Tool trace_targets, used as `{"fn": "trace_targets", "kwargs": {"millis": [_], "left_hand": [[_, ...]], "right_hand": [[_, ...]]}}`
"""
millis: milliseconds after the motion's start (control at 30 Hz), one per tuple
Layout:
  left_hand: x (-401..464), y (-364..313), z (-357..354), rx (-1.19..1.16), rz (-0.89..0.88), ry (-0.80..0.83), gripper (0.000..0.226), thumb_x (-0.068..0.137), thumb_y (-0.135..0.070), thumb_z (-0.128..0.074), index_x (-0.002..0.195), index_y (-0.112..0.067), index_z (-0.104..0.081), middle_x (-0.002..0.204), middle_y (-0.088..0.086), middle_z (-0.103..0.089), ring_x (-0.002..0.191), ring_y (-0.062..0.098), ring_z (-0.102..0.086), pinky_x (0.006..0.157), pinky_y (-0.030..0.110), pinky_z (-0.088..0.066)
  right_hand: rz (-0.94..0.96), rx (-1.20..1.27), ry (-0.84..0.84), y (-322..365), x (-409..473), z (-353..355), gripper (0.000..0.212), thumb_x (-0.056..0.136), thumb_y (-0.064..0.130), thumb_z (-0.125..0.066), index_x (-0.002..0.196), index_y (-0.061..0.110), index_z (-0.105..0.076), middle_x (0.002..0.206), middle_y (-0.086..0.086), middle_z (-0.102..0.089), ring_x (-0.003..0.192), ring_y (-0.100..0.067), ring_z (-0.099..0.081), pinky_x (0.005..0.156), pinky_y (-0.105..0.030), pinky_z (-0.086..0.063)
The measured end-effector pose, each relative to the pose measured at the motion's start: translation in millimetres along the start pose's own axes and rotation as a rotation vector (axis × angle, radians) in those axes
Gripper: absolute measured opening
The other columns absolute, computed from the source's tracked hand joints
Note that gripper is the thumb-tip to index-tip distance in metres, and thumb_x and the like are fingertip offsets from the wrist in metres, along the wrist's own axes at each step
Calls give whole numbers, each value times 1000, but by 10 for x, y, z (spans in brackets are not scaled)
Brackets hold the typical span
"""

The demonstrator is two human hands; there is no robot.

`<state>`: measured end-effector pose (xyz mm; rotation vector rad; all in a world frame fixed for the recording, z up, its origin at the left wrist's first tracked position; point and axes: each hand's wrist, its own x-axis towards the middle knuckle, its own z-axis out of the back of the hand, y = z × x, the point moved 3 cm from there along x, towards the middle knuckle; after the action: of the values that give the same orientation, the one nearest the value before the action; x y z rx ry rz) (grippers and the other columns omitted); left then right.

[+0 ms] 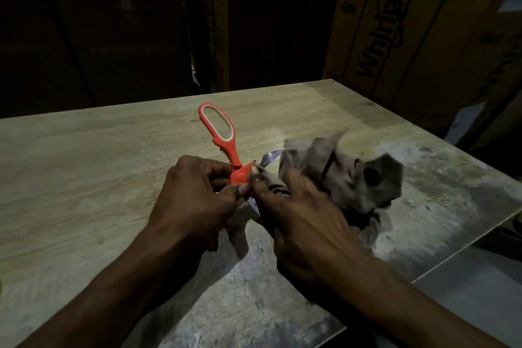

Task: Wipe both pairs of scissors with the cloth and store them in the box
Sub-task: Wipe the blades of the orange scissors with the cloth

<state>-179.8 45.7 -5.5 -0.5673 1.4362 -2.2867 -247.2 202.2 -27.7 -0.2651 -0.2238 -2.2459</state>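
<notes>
A pair of scissors with orange handles (226, 147) is held above the middle of the wooden table (84, 167); one handle loop points away from me and a steel blade tip (272, 156) sticks out to the right. My left hand (197, 200) grips the scissors near the pivot. My right hand (299, 223) holds a crumpled grey cloth (353, 178) pressed against the blades. The lower blade is mostly hidden by my fingers and the cloth. No second pair of scissors and no storage box show.
Large cardboard cartons (409, 22) stand behind the table at the back right. The room behind is dark. The table's right part is worn and stained, and its right edge (457, 251) runs diagonally close to my right forearm.
</notes>
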Motion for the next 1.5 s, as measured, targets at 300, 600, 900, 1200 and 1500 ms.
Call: {"fn": "trace_targets", "kwargs": {"millis": [300, 600, 900, 1200, 1500], "left_hand": [[7, 57, -8, 5, -6, -12, 11, 90, -12, -81, 91, -22, -84, 72, -4, -80, 55, 25, -74, 50, 48, -63], [-24, 95, -53, -50, 10, -39, 11, 91, -11, -80, 89, -21, -84, 66, 2, -78, 43, 24, -64, 40, 34, -51], [11, 150, -66, -65, 20, -24, 6, 90, -12, -81, 94, -16, -84, 68, 2, -78, 45, 21, -66, 44, 30, -50], [44, 157, -38, -49, 20, -48, 6, 89, -15, -83, 95, -14, -84, 66, 3, -78, 44, 20, -66, 45, 31, -52], [42, 78, 15, 15, -4, -22, 14, 89, -13, -81, 104, -11, -82, 79, -1, -81, 52, 19, -73, 48, 29, -58]], "right_hand": [[-36, -30, 11, -8, 14, -9, 87, 91, 28, -57, 163, 45, -10, 138, -20, -45, 102, -41, -57, 71, -39, -43], [-57, -32, -20, -109, 71, 30, 82, 89, 28, -55, 161, 45, -20, 126, -13, -55, 102, -38, -58, 70, -39, -41], [-88, -6, -98, -356, 173, 28, 71, 97, 29, -59, 159, 47, -29, 108, -11, -58, 83, -36, -56, 63, -38, -43], [-106, -42, -112, -411, 301, -45, 73, 99, 34, -59, 160, 50, -22, 119, -14, -53, 94, -38, -55, 69, -38, -41], [-117, -94, -66, -518, 334, -49, 69, 102, 36, -51, 161, 46, -16, 139, -16, -35, 113, -40, -49, 82, -44, -45]]}}
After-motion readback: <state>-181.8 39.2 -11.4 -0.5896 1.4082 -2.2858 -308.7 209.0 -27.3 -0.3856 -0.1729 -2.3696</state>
